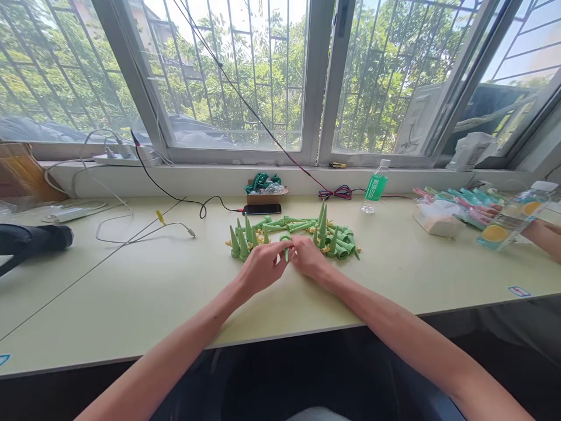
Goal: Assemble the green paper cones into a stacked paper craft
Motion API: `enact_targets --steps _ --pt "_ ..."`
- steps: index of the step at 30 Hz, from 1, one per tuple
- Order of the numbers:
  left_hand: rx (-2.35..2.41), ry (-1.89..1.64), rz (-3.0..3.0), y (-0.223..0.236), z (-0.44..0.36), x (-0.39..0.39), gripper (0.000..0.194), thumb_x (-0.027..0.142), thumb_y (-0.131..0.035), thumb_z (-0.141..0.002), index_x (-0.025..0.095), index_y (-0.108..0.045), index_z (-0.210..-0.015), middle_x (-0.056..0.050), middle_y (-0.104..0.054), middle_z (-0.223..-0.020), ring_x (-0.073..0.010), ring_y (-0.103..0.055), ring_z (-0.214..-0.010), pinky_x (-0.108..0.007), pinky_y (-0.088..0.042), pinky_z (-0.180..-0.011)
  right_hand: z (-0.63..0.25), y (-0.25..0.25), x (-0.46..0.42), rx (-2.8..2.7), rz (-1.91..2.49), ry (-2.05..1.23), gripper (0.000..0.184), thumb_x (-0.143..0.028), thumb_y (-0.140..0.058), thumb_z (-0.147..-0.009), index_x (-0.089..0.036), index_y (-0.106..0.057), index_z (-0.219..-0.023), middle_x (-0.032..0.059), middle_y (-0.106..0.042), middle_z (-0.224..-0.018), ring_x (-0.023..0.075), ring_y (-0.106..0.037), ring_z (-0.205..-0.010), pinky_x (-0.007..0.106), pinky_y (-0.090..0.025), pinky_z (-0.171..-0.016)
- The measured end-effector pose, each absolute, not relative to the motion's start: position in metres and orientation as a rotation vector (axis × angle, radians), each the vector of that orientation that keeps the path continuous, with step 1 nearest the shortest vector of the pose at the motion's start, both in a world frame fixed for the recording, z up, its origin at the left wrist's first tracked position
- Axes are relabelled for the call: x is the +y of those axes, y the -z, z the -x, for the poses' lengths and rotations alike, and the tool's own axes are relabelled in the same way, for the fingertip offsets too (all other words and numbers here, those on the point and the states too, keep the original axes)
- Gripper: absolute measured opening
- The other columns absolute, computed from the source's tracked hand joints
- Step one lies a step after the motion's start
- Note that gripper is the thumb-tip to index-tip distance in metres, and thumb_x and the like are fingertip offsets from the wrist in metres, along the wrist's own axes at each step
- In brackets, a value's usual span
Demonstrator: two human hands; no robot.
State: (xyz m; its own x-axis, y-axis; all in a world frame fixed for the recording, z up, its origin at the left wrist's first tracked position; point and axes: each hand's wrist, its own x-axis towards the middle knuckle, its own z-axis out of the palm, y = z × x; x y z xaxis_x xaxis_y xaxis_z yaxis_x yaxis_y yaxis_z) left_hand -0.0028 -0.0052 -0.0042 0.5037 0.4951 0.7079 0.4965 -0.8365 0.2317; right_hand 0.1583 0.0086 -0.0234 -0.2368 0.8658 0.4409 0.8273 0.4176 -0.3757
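My left hand (265,263) pinches a green plastic spike (286,247) between thumb and fingers, its narrow tip pointing down. My right hand (308,256) is closed right beside it, fingertips meeting the spike's side; whatever they grip is too small to make out. Left of my hands stand several upright green cones (240,244). Others stand to the right, with the tallest cone (323,228) just behind my right hand. Behind them, green hollow tubes (302,225) lie in a loose row. Small yellow pieces (325,249) are scattered among the cones.
A phone (262,209) lies behind the pile, before a small cardboard box (265,199). Right of these stand a water bottle (376,187), tissues (438,216) and a clear jug (512,219), near another person's arm (543,235). Cables (127,234) and a black object (35,241) lie left.
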Motion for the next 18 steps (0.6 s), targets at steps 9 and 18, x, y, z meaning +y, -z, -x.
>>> enact_targets --steps 9,18 --pt "-0.917 1.272 2.732 0.0039 0.0024 -0.0057 0.021 0.011 -0.055 -0.085 0.017 -0.069 -0.1 0.005 -0.058 -0.057 -0.0058 -0.042 -0.045 -0.018 -0.036 -0.051 -0.1584 0.0226 0.0079 -2.092 1.426 -0.111 0.015 -0.007 -0.044 -0.078 -0.017 -0.054 -0.081 0.0055 -0.061 -0.079 0.016 -0.051 -0.069 0.025 -0.038 -0.065" --pt "-0.934 1.259 2.741 0.0045 0.0032 -0.0051 0.021 0.013 -0.055 -0.085 0.018 -0.069 -0.101 0.005 -0.058 -0.057 -0.0061 -0.042 -0.045 -0.018 -0.037 -0.051 -0.1587 0.0237 0.0096 -2.083 1.408 -0.113 0.015 -0.007 -0.044 -0.078 -0.018 -0.054 -0.08 0.0046 -0.061 -0.078 0.0156 -0.052 -0.068 0.024 -0.038 -0.065"
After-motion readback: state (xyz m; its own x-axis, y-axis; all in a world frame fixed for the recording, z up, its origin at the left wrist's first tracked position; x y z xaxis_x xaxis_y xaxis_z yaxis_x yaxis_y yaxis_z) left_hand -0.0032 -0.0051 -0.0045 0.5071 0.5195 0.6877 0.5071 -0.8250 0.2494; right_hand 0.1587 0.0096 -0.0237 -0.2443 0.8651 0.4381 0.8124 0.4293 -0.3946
